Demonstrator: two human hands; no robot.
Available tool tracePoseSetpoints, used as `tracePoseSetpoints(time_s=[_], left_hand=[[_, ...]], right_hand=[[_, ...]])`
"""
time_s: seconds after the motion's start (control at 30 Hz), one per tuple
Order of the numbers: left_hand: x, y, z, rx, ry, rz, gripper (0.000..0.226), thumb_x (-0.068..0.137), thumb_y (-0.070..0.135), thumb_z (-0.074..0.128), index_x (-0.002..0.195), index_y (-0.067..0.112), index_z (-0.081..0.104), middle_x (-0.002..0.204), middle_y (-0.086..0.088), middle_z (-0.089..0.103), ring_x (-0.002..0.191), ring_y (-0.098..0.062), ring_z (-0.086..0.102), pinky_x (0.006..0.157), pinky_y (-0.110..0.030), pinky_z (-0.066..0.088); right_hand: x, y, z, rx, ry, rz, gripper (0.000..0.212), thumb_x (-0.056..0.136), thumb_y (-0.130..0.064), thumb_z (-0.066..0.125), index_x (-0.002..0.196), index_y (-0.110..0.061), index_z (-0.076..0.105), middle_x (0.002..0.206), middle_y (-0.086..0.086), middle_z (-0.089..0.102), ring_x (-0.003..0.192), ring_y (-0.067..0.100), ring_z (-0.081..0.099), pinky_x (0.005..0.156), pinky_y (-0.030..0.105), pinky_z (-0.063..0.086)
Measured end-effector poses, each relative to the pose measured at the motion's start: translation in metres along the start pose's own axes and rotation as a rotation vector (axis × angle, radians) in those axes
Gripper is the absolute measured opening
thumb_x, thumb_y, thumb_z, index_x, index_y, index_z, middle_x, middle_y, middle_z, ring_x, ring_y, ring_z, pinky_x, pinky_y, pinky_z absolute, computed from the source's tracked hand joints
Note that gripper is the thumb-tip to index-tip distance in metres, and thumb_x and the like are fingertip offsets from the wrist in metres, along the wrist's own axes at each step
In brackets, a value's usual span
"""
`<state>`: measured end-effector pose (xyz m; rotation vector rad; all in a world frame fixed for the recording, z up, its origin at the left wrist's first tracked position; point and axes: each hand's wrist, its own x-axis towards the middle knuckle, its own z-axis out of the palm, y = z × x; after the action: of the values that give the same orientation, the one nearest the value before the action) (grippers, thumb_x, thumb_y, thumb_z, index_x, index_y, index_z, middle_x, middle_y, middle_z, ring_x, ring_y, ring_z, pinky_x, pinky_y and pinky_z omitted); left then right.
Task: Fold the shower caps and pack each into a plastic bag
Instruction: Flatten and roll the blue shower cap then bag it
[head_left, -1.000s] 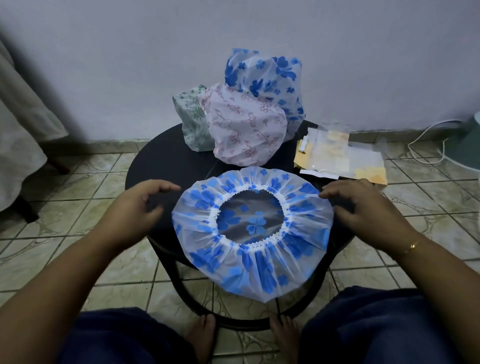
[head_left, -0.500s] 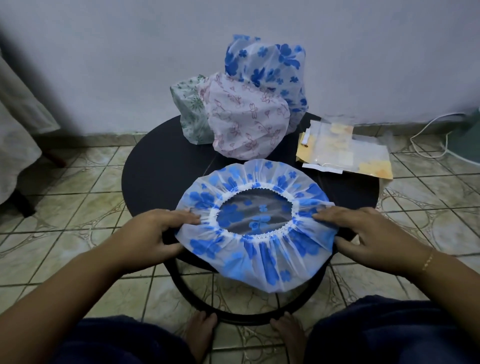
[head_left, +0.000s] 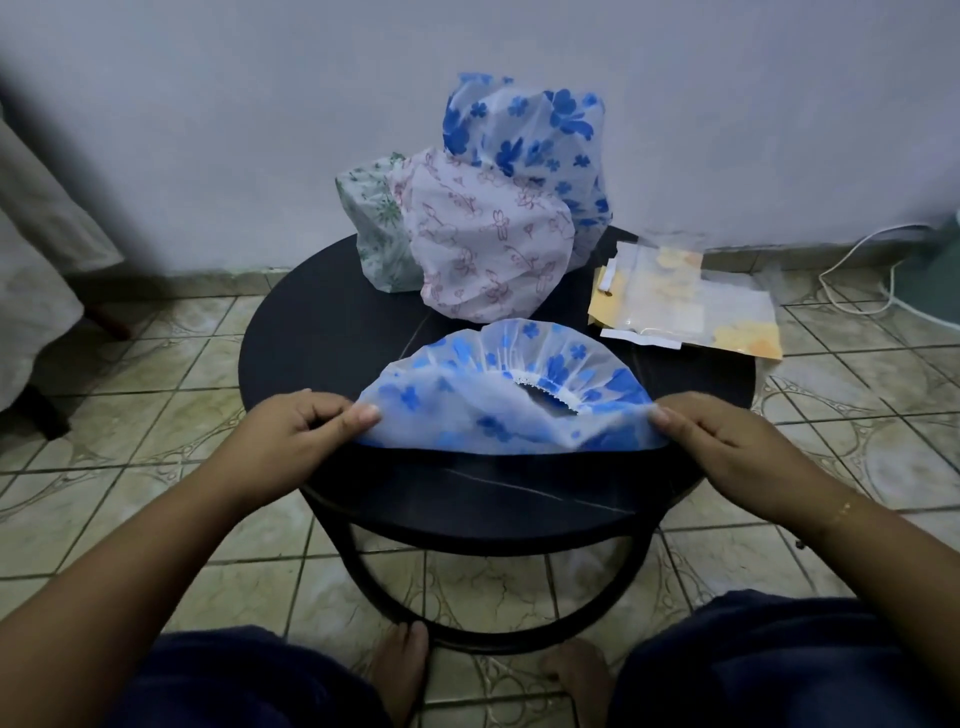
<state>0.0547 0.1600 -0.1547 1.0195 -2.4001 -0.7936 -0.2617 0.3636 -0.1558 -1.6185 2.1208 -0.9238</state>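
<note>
Blue-flowered plastic fills the middle of the view: we hold the shower cap (head_left: 511, 392) on the round black table (head_left: 322, 332), its near half brought up and over the far half so that it lies as a rough half-circle, with the white elastic opening partly showing. Our left hand (head_left: 298, 436) pinches the cap's left corner between thumb and curled fingers; our right hand (head_left: 727, 441) pinches the right corner the same way.

We judge the task to be at its start. This cap is only at its first fold and is not yet small enough for a bag. Nothing we can see is packed.

Counting caps, we make four: the one in our hands, and three unfolded ones heaped at the back of the table, a pink-patterned cap (head_left: 488, 244) in front, a second blue-flowered cap (head_left: 535, 135) behind it against the wall, and a green-patterned cap (head_left: 371, 218) to the left. The plastic bags (head_left: 691, 296) lie in one flat stack at the table's right edge, well apart from the cap in hand; how many are in it we cannot tell.
</note>
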Motion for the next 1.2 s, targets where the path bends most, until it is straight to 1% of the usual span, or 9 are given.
tracePoseSetpoints(time_s=[0.13,0.27,0.4,0.67,0.83,0.93,1.0,1.07,1.2], left_hand=[[0.011,0.003,0.009,-0.014,0.125,-0.104,0.068,0.080,0.064,0.050,0.059,-0.001,0.046,0.054,-0.005,0.040,0.049,-0.007,0.038,0.046,-0.021,0.027],[0.025,0.004,0.018,-0.027,0.196,-0.178,0.053,0.090,0.043,0.055,0.052,0.013,0.034,0.045,0.006,0.029,0.042,-0.009,0.031,0.041,-0.020,0.024],[0.036,-0.001,0.024,0.046,0.116,-0.234,0.053,0.091,0.041,0.055,0.052,0.014,0.033,0.049,-0.001,0.032,0.045,-0.012,0.031,0.045,-0.023,0.027],[0.045,-0.001,0.025,0.260,0.043,-0.261,0.049,0.089,0.052,0.052,0.057,0.016,0.046,0.056,-0.004,0.050,0.058,-0.019,0.048,0.055,-0.032,0.033],[0.042,0.000,0.022,0.311,0.036,-0.268,0.044,0.084,0.060,0.051,0.067,0.019,0.054,0.061,-0.001,0.057,0.065,-0.019,0.055,0.060,-0.033,0.041],[0.037,0.005,0.019,0.290,0.119,-0.264,0.043,0.079,0.066,0.051,0.080,0.024,0.057,0.074,0.007,0.061,0.074,-0.016,0.059,0.067,-0.034,0.045],[0.036,0.011,0.019,0.370,0.267,-0.191,0.049,0.082,0.068,0.046,0.099,0.024,0.059,0.097,0.005,0.062,0.089,-0.019,0.059,0.080,-0.036,0.039],[0.036,0.023,0.019,0.444,0.429,0.015,0.054,0.087,0.065,0.042,0.112,0.020,0.060,0.112,-0.002,0.058,0.102,-0.023,0.055,0.086,-0.039,0.033],[0.033,0.058,0.031,0.391,0.490,0.643,0.035,0.094,0.040,0.046,0.086,0.016,0.070,0.098,-0.003,0.064,0.094,-0.025,0.058,0.083,-0.037,0.036]], right_hand=[[0.019,-0.005,0.006,-0.030,0.021,0.109,0.040,0.095,-0.039,0.040,0.079,-0.009,0.062,0.080,0.005,0.057,0.072,0.011,0.051,0.063,0.017,0.036],[0.038,-0.003,0.012,-0.060,0.099,0.202,0.044,0.098,-0.032,0.043,0.058,-0.014,0.039,0.060,0.003,0.043,0.057,0.016,0.040,0.053,0.027,0.028],[0.054,0.004,0.019,-0.172,0.119,0.285,0.044,0.099,-0.035,0.041,0.060,-0.013,0.042,0.062,0.003,0.045,0.059,0.017,0.041,0.052,0.030,0.028],[0.065,0.004,0.025,-0.362,0.104,0.443,0.040,0.099,-0.044,0.032,0.072,-0.017,0.046,0.070,0.004,0.050,0.075,0.028,0.052,0.067,0.033,0.039],[0.062,-0.002,0.024,-0.383,0.111,0.433,0.034,0.096,-0.045,0.038,0.076,-0.019,0.048,0.077,0.005,0.056,0.073,0.026,0.053,0.064,0.032,0.040],[0.056,-0.011,0.021,-0.391,0.250,0.356,0.031,0.092,-0.048,0.046,0.090,-0.019,0.059,0.091,0.005,0.061,0.083,0.025,0.056,0.069,0.033,0.045],[0.054,-0.022,0.023,-0.469,0.385,0.224,0.033,0.092,-0.045,0.049,0.102,-0.016,0.063,0.102,0.007,0.061,0.095,0.027,0.055,0.077,0.036,0.044],[0.051,-0.035,0.027,-0.464,0.509,0.016,0.033,0.092,-0.040,0.050,0.103,-0.013,0.066,0.100,0.008,0.062,0.095,0.027,0.054,0.077,0.036,0.041],[0.048,-0.051,0.041,-0.378,0.555,-0.279,0.034,0.090,-0.037,0.043,0.082,-0.012,0.065,0.082,0.005,0.061,0.080,0.023,0.052,0.070,0.032,0.035]])
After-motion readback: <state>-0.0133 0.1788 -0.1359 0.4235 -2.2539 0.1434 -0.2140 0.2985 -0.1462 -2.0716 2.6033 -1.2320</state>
